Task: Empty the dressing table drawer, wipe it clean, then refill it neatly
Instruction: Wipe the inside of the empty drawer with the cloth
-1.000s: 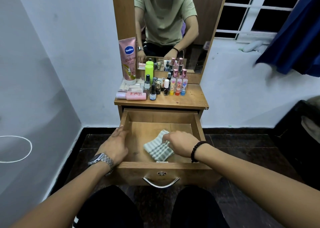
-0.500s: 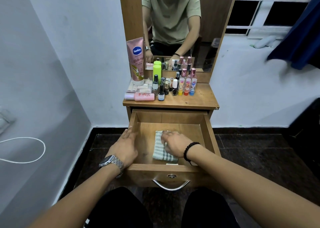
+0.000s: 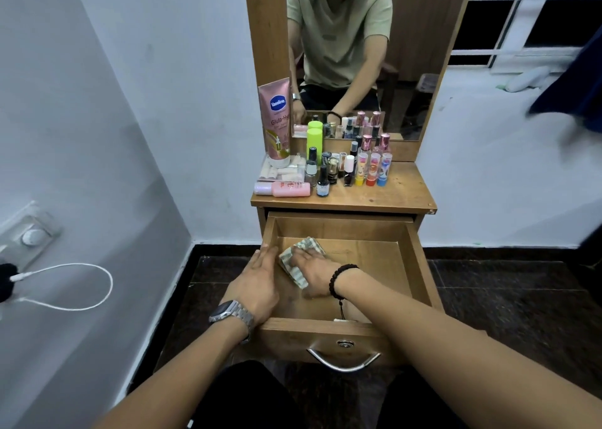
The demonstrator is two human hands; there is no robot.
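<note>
The wooden drawer [image 3: 415,259] of the dressing table stands pulled out, and only a green checked cloth [image 3: 294,259] lies in it. My right hand [image 3: 311,272] presses flat on the cloth at the drawer's left side, covering much of it. My left hand [image 3: 257,287] rests on the drawer's left wall, fingers stretched forward, holding nothing. On the table top [image 3: 400,191] stand a tall pink lotion tube [image 3: 277,122], a lime green bottle [image 3: 314,142], several small nail polish and perfume bottles [image 3: 373,168], and a pink bottle [image 3: 283,189] lying on its side.
A mirror [image 3: 358,54] rises behind the table top. White walls close in on the left and behind. A wall socket with a white cable [image 3: 65,285] is at the left. Dark tiled floor [image 3: 508,292] surrounds the table. My knees sit under the drawer's metal handle [image 3: 343,362].
My right hand has slid the cloth from the drawer's middle towards its left back corner, close to my left hand. The camera view has shifted left.
</note>
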